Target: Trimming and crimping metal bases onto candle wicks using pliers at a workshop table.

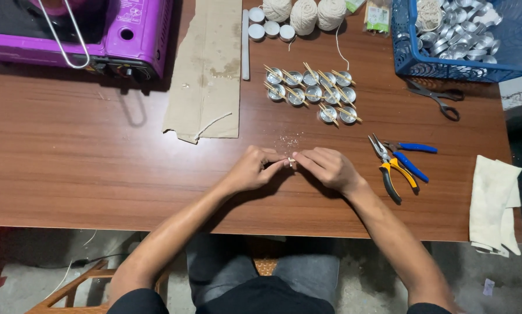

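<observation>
Both hands [290, 168] fingertip to fingertip (pinched)

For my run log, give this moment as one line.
left hand: pinching small white piece | right hand: pinching same piece | pliers: on table, untouched

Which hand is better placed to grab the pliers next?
Right. The right hand sits closest to the yellow-handled pliers, just to its right; the left hand is farther. Both pinch a small white piece.
</observation>
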